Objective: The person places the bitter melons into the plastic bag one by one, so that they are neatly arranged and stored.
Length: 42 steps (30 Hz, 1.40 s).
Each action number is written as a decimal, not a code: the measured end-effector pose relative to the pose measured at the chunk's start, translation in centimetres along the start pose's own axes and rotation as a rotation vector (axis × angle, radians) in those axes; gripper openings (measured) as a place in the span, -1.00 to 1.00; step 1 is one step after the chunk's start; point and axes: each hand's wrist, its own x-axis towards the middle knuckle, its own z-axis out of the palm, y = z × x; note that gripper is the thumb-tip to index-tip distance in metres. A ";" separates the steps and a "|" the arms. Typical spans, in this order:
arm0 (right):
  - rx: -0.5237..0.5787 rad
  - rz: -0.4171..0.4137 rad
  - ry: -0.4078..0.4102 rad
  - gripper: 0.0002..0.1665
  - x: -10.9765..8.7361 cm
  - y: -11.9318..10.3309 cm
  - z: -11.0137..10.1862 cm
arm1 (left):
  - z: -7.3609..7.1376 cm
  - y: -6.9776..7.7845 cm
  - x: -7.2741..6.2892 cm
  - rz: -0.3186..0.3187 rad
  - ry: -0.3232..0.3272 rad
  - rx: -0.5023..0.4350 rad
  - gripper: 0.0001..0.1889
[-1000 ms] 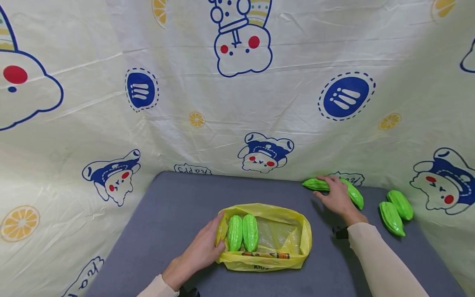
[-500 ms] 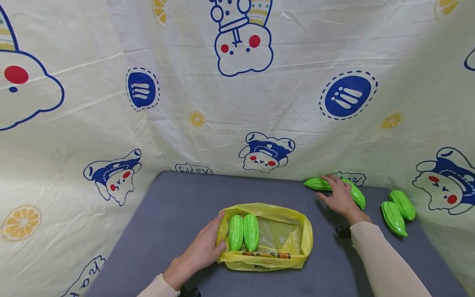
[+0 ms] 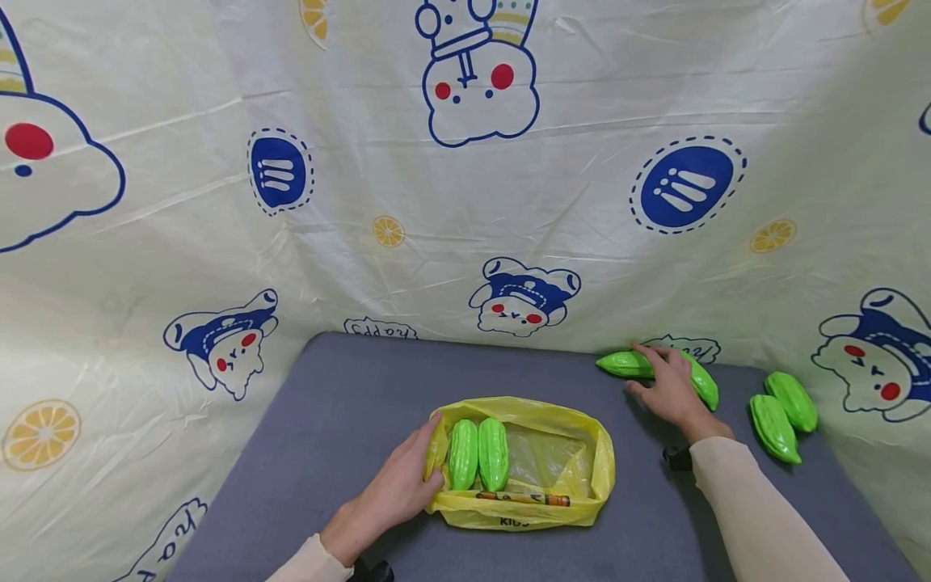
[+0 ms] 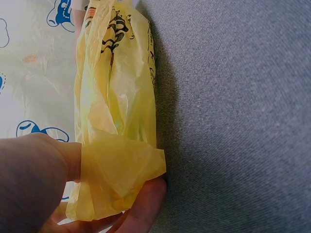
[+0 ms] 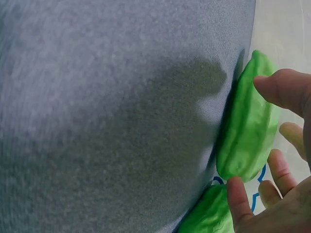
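My left hand (image 3: 396, 477) grips the left end of an open yellow plastic bag (image 3: 538, 517), its thumb and fingers bent round the side in the left wrist view. Two ridged green bitter melons (image 3: 464, 457) lie side by side in the left part of the bag. At the back edge of the table, my right hand (image 3: 672, 392) reaches over two more bitter melons (image 3: 621, 364), covering where they meet. In the right wrist view its loosely spread fingertips lie right at one bitter melon (image 5: 245, 126); a second bitter melon (image 5: 201, 213) shows partly below.
Two further bitter melons (image 3: 773, 428) lie together at the right edge of the grey table (image 3: 349, 396). A pale printed sheet (image 3: 364, 145) hangs behind the table and along its sides.
The head view has shifted slightly. My right hand has moved a little to the right over the back bitter melons; my left hand stays on the bag.
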 end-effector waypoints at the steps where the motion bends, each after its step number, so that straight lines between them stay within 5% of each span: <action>1: -0.005 0.002 -0.003 -0.05 0.0 -0.1 0.0 | 0.0 0.0 0.0 0.001 0.001 0.002 -0.03; 10: -0.007 -0.013 0.019 -0.22 -0.2 0.0 0.1 | 0.0 -0.1 0.0 -0.002 -0.002 -0.006 -0.04; 22: -0.005 -0.018 -0.036 -0.24 -0.3 -0.2 0.6 | 0.1 0.0 0.0 0.003 -0.005 0.001 -0.04; 42: -0.017 -0.093 -0.007 -0.31 -1.2 -0.6 0.0 | -0.1 0.1 -0.1 0.005 -0.001 0.001 -0.06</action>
